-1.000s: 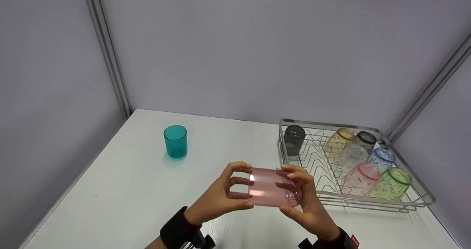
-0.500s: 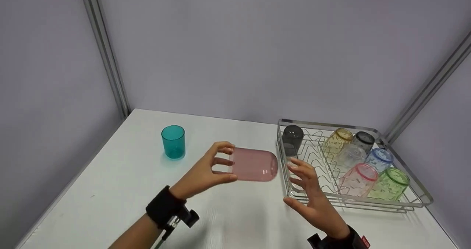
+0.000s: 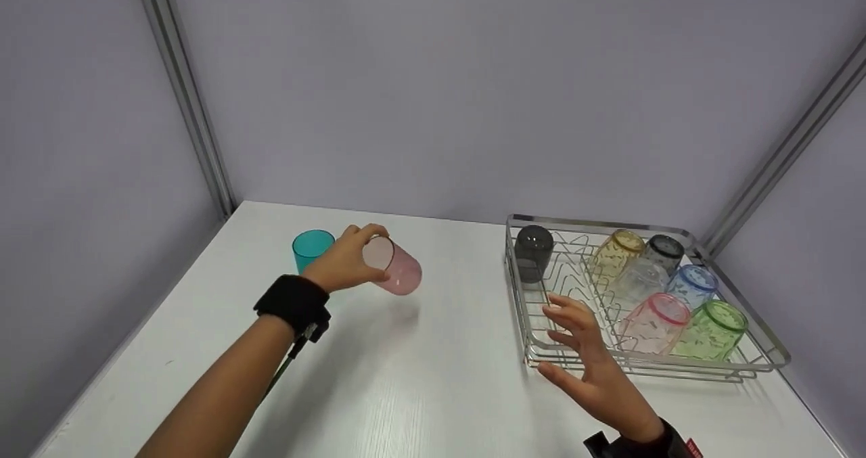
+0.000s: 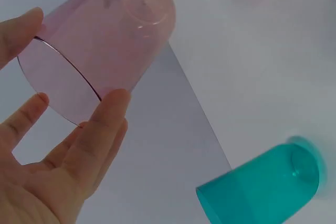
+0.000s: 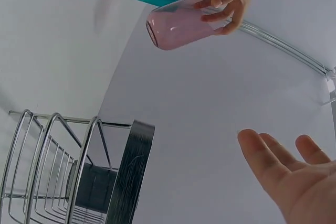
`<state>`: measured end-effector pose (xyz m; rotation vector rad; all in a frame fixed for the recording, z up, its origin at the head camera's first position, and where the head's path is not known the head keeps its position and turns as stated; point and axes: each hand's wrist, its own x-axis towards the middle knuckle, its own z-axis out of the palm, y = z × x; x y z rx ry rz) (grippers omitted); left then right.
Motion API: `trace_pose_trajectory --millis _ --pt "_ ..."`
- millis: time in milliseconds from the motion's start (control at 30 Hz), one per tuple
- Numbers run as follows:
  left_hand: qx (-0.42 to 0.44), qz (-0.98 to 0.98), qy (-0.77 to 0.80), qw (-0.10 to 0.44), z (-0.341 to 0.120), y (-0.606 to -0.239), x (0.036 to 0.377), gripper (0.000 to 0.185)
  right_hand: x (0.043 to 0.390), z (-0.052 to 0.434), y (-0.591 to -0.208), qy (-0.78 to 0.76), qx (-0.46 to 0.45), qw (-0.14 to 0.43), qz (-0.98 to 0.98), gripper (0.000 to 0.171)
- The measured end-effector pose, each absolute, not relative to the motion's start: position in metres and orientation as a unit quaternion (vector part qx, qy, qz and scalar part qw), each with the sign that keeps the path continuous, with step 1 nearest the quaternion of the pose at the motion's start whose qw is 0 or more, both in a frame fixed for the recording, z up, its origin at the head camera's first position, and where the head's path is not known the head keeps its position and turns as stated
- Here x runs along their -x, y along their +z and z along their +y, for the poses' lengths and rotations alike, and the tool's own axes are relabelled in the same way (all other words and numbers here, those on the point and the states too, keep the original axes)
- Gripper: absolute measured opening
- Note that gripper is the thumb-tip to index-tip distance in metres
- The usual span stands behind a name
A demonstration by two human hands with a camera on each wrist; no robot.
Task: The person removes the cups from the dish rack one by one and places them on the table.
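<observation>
At centre left of the head view a teal cup (image 3: 312, 247) stands upright on the white tabletop (image 3: 433, 377). Just right of it, the left hand (image 3: 345, 263) grips a pink cup (image 3: 396, 271) near its rim, tilted, held above the tabletop. This looks like the setting-down step; next the pink cup needs righting and lowering beside the teal one. Lower right, the right hand (image 3: 587, 360) hovers open and empty at the dish rack (image 3: 676, 370) holding more cups.

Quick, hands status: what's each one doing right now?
Left hand: holding the pink cup near its rim.
Right hand: open, holding nothing, beside the rack.
</observation>
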<state>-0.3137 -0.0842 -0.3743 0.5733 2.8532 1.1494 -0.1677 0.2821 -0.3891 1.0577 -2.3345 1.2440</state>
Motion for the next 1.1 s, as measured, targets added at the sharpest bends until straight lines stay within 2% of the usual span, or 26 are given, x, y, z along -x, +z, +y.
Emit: trace_pose_trajectory --millis 233,433,1000,1100 --pt "-0.156 0.954 0.256 0.026 -0.085 -0.369 0.345 0.064 0.166 0.288 -0.392 0.429 -0.342 0.171 -0.819 0.075" --pt "-0.128 0.967 0.213 0.050 -0.078 -0.365 0.362 0.064 0.163 0.289 -0.388 0.428 -0.328 0.158 -0.827 0.073" --pt "-0.094 0.971 0.211 0.064 -0.074 -0.381 0.371 0.059 0.152 0.295 -0.397 0.419 -0.320 0.164 -0.834 0.070" --pt "-0.092 0.972 0.207 0.065 -0.074 -0.382 0.372 0.060 0.151 0.296 -0.398 0.420 -0.307 0.147 -0.841 0.070"
